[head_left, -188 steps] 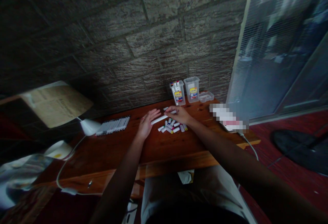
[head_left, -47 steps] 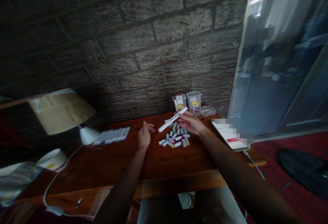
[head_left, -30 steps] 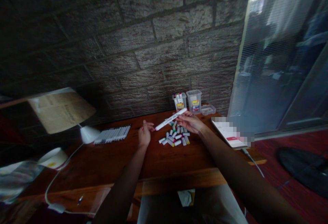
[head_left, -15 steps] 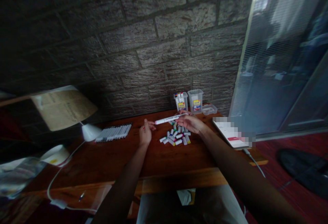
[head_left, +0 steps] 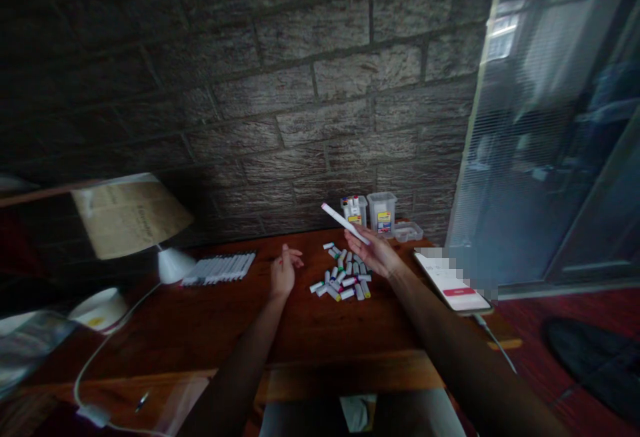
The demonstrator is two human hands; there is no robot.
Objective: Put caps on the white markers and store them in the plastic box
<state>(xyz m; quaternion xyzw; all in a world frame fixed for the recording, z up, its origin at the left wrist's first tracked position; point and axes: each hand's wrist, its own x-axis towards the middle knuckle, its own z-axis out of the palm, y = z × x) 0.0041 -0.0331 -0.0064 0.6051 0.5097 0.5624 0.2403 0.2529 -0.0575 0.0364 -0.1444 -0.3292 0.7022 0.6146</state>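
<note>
My right hand [head_left: 369, 251] grips a long white marker [head_left: 345, 223] with a pink end. The marker slants up and to the left above the wooden desk, its pink end farthest from my fingers. Below and beside this hand lies a loose pile of short white marker caps [head_left: 349, 281] with coloured ends, green, yellow, purple and others. My left hand [head_left: 284, 273] hovers to the left of the pile, thumb up and fingers loosely stretched apart, holding nothing that I can see. Left of it, a neat row of white markers [head_left: 220, 269] lies side by side.
Against the brick wall stand a clear box of markers [head_left: 354, 211], a second clear box [head_left: 383, 215] and a clear lid [head_left: 409, 231]. A lit phone or tablet [head_left: 453, 281] with a cable lies at the right. A lamp [head_left: 175, 265] and white bowl [head_left: 100, 310] are at the left.
The marker in my right hand has swung from nearly level, with its pink end by my left fingers, to tilted upward and away from them. My left hand has barely moved.
</note>
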